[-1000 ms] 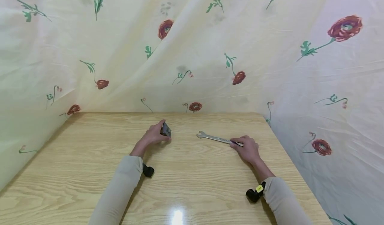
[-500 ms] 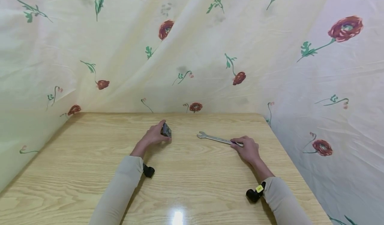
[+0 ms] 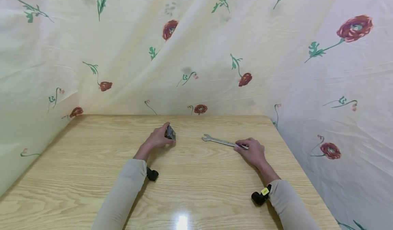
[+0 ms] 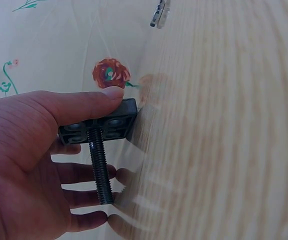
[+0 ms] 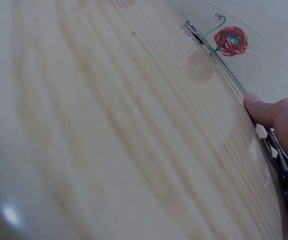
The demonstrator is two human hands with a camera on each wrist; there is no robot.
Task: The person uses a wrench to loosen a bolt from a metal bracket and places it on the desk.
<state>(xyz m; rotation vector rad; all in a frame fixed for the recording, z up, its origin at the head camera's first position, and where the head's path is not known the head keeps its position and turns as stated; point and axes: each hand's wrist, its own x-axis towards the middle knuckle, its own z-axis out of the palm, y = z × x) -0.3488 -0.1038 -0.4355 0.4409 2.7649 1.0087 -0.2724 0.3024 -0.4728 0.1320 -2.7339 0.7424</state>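
Observation:
My left hand (image 3: 158,138) pinches a black levelling foot (image 3: 170,133) near the far edge of the table. In the left wrist view the thumb lies over its square, hollowed base (image 4: 129,112), and a threaded stud (image 4: 100,172) slants down toward the tabletop in front of the other fingers. To the right, a silver wrench (image 3: 219,141) lies low along the table, its open end pointing left. My right hand (image 3: 254,151) grips the wrench's right end, with thumb and fingers around it and partly hiding it. In the right wrist view, the shaft (image 5: 226,70) reaches away from the thumb.
The light wooden table (image 3: 196,175) has a glossy surface with a bright reflection at the front. A flower-printed cloth (image 3: 208,46) hangs behind the table and along both sides. Black wrist cameras (image 3: 152,174) sit by both sleeves.
My right hand has shifted very slightly left along the wrench, covering a little more of its end. The left hand and the levelling foot stay where they were.

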